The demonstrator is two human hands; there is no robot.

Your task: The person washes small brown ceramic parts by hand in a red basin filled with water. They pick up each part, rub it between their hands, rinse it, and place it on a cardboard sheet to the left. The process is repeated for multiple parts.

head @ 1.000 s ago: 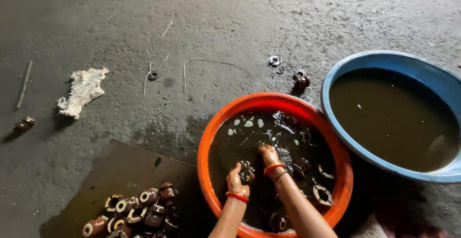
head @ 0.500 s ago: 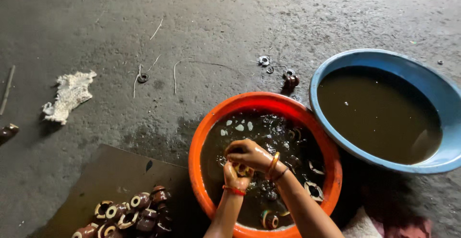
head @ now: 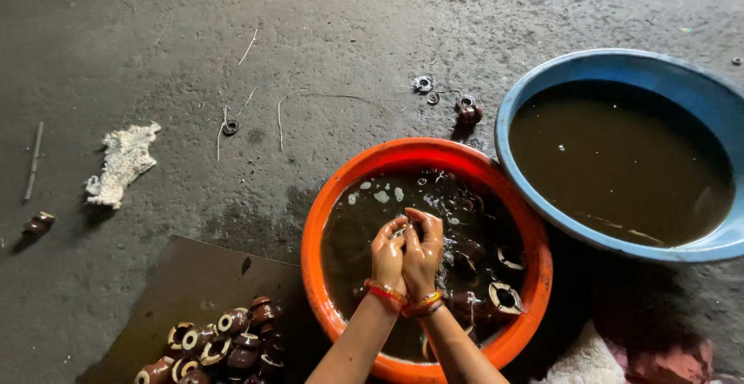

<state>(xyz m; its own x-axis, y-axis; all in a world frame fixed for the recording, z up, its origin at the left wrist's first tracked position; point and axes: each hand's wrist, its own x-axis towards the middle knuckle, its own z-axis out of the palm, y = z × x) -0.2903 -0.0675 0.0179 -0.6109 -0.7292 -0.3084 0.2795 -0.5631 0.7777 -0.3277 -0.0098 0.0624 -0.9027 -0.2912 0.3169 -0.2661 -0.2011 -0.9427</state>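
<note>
I see my left hand and right hand cupped together over the orange basin; whatever they clasp is hidden. Brown spools lie in the water at 4 o'clock, nearer my right hand.

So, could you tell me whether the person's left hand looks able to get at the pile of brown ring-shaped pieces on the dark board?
Probably yes. The left hand is over the orange basin, pressed against the right hand. The pile of brown ring-shaped pieces lies just left of the basin on the dark board, with only the rim between.
</note>
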